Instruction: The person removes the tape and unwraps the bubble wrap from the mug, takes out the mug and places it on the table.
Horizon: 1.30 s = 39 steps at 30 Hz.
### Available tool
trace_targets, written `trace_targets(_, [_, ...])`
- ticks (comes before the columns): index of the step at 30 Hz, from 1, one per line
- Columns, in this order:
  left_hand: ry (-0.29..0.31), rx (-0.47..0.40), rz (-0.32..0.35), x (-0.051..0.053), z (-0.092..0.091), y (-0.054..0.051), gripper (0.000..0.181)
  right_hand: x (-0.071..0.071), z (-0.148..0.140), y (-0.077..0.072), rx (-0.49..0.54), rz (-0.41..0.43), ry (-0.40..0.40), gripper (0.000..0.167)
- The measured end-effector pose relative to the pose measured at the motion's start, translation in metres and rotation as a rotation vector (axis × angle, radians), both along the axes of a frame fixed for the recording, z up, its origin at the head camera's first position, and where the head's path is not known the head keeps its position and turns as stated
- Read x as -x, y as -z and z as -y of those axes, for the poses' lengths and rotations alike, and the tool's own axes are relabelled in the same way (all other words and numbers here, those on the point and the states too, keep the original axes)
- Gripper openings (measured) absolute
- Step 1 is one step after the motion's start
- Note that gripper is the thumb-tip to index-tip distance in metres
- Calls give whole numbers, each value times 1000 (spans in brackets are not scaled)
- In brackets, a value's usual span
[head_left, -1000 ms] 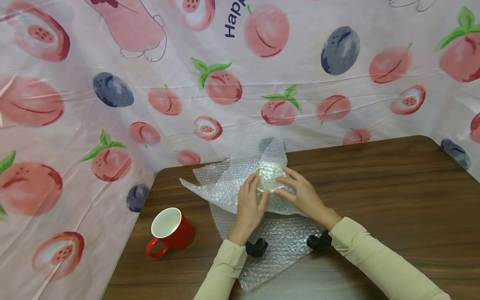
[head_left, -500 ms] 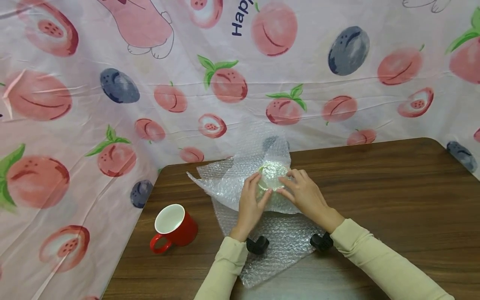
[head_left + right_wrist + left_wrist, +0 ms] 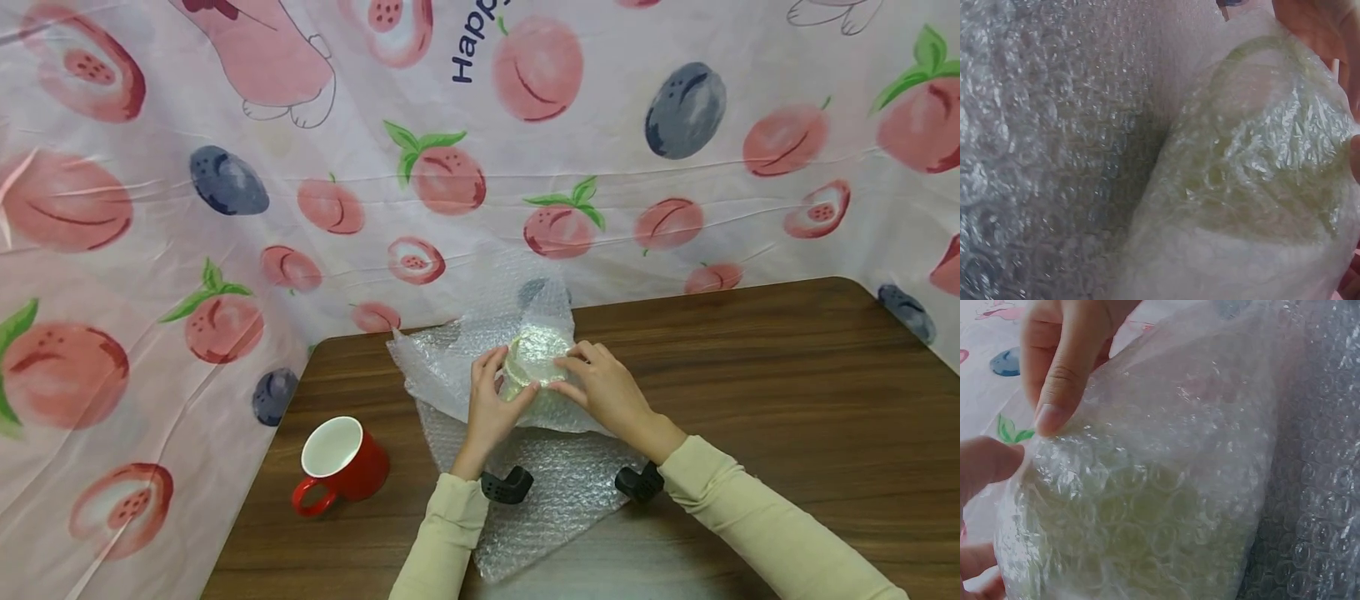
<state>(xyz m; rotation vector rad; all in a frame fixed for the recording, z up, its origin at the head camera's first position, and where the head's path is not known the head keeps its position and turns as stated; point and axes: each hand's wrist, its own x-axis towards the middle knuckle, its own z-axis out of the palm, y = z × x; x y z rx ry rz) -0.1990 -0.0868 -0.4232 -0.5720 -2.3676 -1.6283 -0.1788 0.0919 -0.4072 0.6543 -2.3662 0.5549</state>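
Note:
A pale green, round, cup-like thing (image 3: 542,343) shows through bubble wrap (image 3: 558,479) at the middle of the table. Through the wrap in the right wrist view, the green body (image 3: 1241,194) has a curved band at its top; its exact kind is blurred. My left hand (image 3: 491,408) curls thumb and fingers on the wrap at the left side of its round end. Opposite, my right hand (image 3: 618,400) pinches the wrap at the right side. In the left wrist view, the thumbs of both hands meet near the edge of the wrapped bundle (image 3: 1129,512).
A red mug (image 3: 360,467) with a white inside stands upright to the left, handle toward the near left. The wooden table (image 3: 787,400) reaches far to the right. A fruit-printed curtain (image 3: 615,175) hangs behind; the wrap's far end leans against it.
My left hand has shifted slightly left and its fingers have spread round the bundle's end. The wrap's left flap has been drawn in toward the bundle. The right hand stays nearly in place.

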Motion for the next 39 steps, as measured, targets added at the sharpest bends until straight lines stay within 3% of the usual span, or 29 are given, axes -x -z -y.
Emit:
trace_targets(5, [11, 29, 3, -1, 1, 3, 71, -1, -2, -5, -36, -11, -15, 29])
trace_targets(12, [-45, 126, -48, -2, -4, 5, 77, 0, -4, -11, -51, 8, -29, 23])
trace_targets(23, [-139, 85, -85, -2, -11, 11, 68, -2, 1, -11, -107, -23, 23, 17])
trace_targets(31, [-165, 67, -116, -4, -13, 13, 66, -2, -1, -12, -34, 17, 48, 13])
trace_targets(39, [-186, 38, -122, -3, -15, 14, 64, 3, -11, -11, 123, 111, 22, 14])
